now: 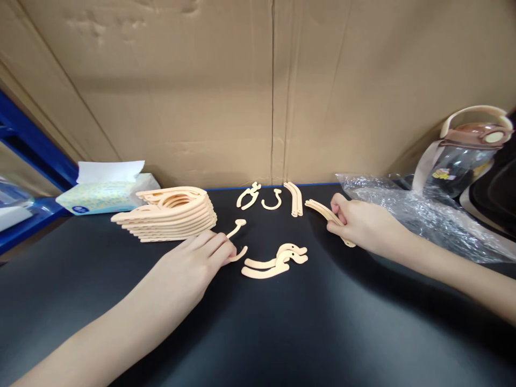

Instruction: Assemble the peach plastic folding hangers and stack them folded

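Between the pinched fingers of my left hand point(209, 251) is a cream plastic hanger hook point(238, 255), its curved tip and knobbed end sticking out. My right hand point(360, 223) grips slim curved hanger arms point(320, 209) at the right, slanting down to the table; their exact number is unclear. Two wider hanger arms point(266, 271) with holed, rounded ends lie overlapping between my hands. Farther back are another hook point(276, 201), a few curved strips point(297, 199) side by side, and small cream pieces point(250, 196). Just beyond my left hand stands a stack of folded hangers point(177, 217).
A tissue pack point(100, 193) sits at the back left beside a blue metal frame point(36, 156). Crumpled clear plastic wrap point(387, 215) lies behind my right arm, near a handled water bottle point(463, 156). A cardboard wall point(201, 97) closes off the back of the black table point(282, 333).
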The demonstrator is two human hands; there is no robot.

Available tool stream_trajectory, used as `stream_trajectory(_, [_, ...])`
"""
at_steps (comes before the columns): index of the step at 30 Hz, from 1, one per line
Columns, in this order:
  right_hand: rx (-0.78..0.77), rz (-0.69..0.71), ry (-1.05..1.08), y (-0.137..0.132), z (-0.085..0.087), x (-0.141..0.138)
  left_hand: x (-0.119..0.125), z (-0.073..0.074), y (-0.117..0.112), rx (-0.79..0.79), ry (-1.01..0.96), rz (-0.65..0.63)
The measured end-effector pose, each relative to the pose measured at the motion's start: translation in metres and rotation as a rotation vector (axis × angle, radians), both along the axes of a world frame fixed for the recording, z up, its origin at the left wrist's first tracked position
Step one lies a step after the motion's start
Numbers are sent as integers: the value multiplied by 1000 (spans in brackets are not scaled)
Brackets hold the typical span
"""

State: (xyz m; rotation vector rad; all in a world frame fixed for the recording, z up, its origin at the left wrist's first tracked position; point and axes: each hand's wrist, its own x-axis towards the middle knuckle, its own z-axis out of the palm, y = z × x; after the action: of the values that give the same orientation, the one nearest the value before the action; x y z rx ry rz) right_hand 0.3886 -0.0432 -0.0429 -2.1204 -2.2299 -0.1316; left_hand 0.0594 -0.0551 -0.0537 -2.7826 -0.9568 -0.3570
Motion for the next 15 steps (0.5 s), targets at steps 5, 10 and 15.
stream_trajectory(5, [115, 77, 103, -17, 1, 5, 1, 2, -4, -16, 23, 58])
stream_trajectory(10, [185, 200, 204, -27, 3, 1, 4, 6, -8, -21, 61, 82])
stream_trajectory(15, [159, 284, 221, -28, -2, -2, 8, 8, -16, 6, 100, 120])
